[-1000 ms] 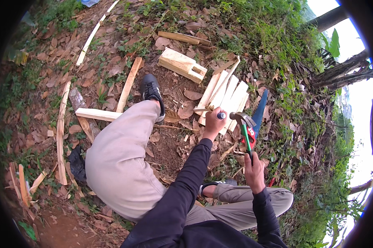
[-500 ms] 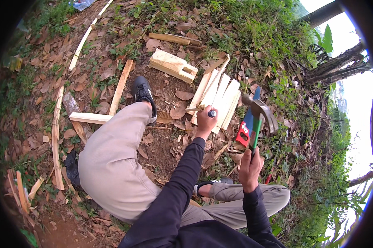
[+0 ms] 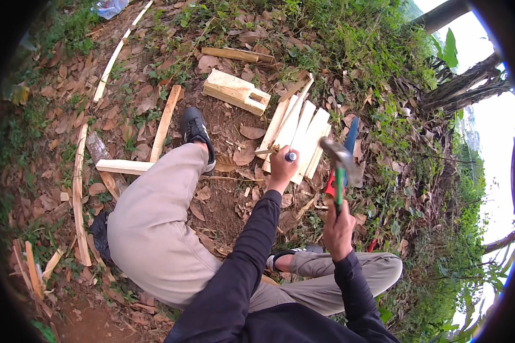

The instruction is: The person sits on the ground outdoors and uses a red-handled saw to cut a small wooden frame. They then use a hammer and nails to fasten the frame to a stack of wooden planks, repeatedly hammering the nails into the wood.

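Observation:
My left hand (image 3: pixel 281 172) is closed round an upright chisel (image 3: pixel 291 156); only its dark round handle end shows, and the blade is hidden below my fist. It stands over several pale split boards (image 3: pixel 310 130) lying side by side. A short stick end (image 3: pixel 262 152) and small chips show beside my fingers. My right hand (image 3: pixel 338 230) grips the green shaft of a claw hammer (image 3: pixel 340 186), whose blurred steel head is raised right of the chisel, apart from it. Partly behind the hammer lies a handsaw (image 3: pixel 351 135) with blue blade and red handle.
A pale wood block (image 3: pixel 231 90) with a slot lies beyond my shoe (image 3: pixel 195 127). Long wood strips (image 3: pixel 165 124) and a log piece (image 3: pixel 100 150) are on the left. Dry leaves and grass cover the ground; tree trunks (image 3: pixel 466 84) stand at the right.
My right hand has swung the hammer left, toward the chisel, and its head is now blurred. My left hand stays in place on the chisel. The view has shifted slightly.

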Demonstrator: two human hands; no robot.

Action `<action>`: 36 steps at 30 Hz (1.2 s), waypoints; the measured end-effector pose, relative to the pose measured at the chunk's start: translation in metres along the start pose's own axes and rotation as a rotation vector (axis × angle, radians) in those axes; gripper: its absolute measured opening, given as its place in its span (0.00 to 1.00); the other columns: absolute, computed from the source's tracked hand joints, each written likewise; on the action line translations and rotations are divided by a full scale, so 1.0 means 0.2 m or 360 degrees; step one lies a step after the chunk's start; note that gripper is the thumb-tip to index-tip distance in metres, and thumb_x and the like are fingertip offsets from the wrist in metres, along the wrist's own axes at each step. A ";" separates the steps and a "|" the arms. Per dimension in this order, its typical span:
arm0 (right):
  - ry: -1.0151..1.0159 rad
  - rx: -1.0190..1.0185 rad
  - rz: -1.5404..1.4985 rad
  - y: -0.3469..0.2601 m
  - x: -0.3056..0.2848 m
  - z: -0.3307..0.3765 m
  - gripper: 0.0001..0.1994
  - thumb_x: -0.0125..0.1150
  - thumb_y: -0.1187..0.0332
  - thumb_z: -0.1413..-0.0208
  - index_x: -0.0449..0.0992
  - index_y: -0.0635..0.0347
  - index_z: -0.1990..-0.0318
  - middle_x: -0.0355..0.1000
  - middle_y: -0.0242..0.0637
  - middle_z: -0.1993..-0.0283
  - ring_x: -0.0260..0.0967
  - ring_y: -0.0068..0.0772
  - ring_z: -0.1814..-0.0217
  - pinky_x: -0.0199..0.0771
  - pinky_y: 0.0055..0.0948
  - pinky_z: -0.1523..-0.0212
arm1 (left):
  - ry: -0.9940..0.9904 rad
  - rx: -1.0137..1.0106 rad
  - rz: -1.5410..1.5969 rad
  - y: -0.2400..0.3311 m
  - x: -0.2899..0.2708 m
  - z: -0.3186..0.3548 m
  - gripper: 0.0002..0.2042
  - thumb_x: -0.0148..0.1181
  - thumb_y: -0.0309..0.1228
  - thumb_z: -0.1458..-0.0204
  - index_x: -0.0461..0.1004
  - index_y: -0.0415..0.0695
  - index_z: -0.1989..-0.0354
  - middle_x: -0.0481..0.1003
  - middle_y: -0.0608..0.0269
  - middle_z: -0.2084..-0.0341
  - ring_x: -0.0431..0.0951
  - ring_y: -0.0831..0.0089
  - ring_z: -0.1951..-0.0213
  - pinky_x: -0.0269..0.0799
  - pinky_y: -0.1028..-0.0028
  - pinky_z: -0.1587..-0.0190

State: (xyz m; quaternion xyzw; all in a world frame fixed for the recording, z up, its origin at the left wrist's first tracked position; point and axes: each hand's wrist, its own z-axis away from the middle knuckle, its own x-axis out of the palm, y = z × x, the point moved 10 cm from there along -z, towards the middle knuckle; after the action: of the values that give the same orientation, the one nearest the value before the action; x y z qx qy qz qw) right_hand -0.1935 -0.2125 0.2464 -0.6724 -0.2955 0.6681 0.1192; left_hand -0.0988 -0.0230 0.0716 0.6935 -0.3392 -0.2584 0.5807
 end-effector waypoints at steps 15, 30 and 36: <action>-0.0291 0.0131 0.0121 0.19 0.28 0.09 0.13 0.53 0.62 0.32 0.67 0.64 0.64 0.68 0.54 0.81 0.69 0.61 0.77 0.62 0.49 0.77 | -0.0091 0.0035 0.0145 0.08 0.00 0.02 0.13 0.65 0.26 0.51 0.67 0.39 0.83 0.69 0.57 0.89 0.70 0.75 0.84 0.63 0.70 0.79; 0.0013 0.0728 -0.0597 0.54 0.19 0.38 0.17 0.51 0.58 0.29 0.68 0.61 0.69 0.61 0.28 0.85 0.56 0.20 0.86 0.55 0.30 0.83 | -0.0224 0.0310 -0.0235 0.17 0.11 0.13 0.08 0.63 0.25 0.54 0.71 0.41 0.80 0.75 0.54 0.83 0.77 0.54 0.78 0.72 0.62 0.73; 0.0306 0.0914 -0.1081 0.60 0.14 0.48 0.16 0.49 0.59 0.28 0.65 0.57 0.69 0.56 0.21 0.84 0.51 0.13 0.87 0.51 0.21 0.88 | -0.0745 0.0778 -0.0471 0.19 0.33 0.37 0.06 0.65 0.25 0.61 0.72 0.47 0.79 0.75 0.59 0.81 0.78 0.58 0.73 0.72 0.61 0.64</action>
State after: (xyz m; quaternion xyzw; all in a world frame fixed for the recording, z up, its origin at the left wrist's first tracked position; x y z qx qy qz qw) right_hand -0.2593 -0.3140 0.1487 -0.5361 -0.2897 0.5804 0.5402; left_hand -0.1189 -0.1235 0.0970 0.7754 -0.4105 -0.4026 0.2610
